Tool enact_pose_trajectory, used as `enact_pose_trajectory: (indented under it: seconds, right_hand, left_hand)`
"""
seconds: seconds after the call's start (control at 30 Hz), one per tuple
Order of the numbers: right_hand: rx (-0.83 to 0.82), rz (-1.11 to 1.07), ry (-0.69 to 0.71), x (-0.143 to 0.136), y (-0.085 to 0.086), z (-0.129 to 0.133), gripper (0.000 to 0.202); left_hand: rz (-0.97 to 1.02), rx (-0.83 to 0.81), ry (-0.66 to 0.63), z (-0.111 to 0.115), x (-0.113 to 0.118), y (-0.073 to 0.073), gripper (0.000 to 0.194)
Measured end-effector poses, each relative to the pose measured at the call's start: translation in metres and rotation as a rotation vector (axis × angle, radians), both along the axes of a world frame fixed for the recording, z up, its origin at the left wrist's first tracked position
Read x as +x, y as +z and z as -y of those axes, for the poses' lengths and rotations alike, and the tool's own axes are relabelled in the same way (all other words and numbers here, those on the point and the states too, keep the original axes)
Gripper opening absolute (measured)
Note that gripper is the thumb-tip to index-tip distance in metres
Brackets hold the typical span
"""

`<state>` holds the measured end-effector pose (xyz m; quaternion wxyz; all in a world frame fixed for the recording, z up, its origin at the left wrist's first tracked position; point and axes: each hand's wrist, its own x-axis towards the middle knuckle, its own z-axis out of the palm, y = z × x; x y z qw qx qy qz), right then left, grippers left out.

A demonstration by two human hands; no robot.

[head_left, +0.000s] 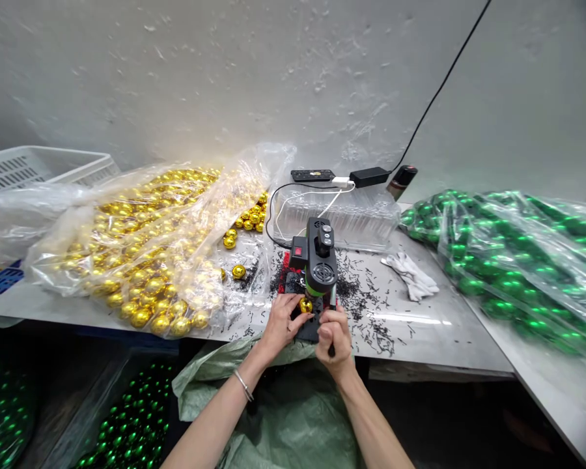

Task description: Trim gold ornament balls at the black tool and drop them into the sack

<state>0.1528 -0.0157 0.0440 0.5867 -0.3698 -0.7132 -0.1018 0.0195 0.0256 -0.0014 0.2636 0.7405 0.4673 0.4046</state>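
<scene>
at far left, a white basket (90, 170), slatted, behind a clear plastic bag (61, 267) full of shiny gold balls, on a pale surface (420, 339). next, loose gold balls (230, 241) near the bag. at centre, left hand (282, 320) with fingers nearly closed, around one gold ball (305, 305), under the head of a black machine (322, 254). just beside, right hand (334, 335), fingers curled tight around a lever (333, 298). farther right, scattered black shreds (381, 335), then a crumpled white glove (410, 275). at far right, a bag of green balls (512, 273).
</scene>
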Motion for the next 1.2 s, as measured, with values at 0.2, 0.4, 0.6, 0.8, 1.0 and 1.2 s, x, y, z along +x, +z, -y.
enact_pose_trajectory:
  seconds: [0.2, 0.4, 0.6, 0.8, 1.0, 1.2]
  right_hand:
    - [-0.210, -0.186, 0.003, -0.004, 0.066, 0.009, 0.027]
    - [-0.286, -0.184, 0.011, -0.003, 0.089, 0.013, 0.029]
    - [-0.212, -0.156, 0.007, -0.005, 0.068, 0.013, 0.027]
    - [-0.179, -0.119, 0.014, -0.004, 0.066, 0.013, 0.025]
    - [-0.227, -0.149, 0.025, -0.004, 0.073, 0.014, 0.027]
    - [-0.300, -0.223, 0.027, -0.005, 0.096, 0.010, 0.031]
  left_hand:
    - [0.026, 0.024, -0.011, 0.004, -0.001, 0.000, 0.034]
    - [-0.050, 0.054, -0.150, 0.054, -0.030, 0.008, 0.059]
    - [-0.075, -0.012, 0.278, 0.001, -0.081, 0.046, 0.038]
    - [-0.074, -0.175, 0.415, -0.076, -0.109, 0.055, 0.017]
    - [0.292, -0.365, 0.234, -0.060, -0.092, 0.065, 0.028]
    - [0.666, -0.599, -0.040, -0.010, -0.034, 0.048, 0.052]
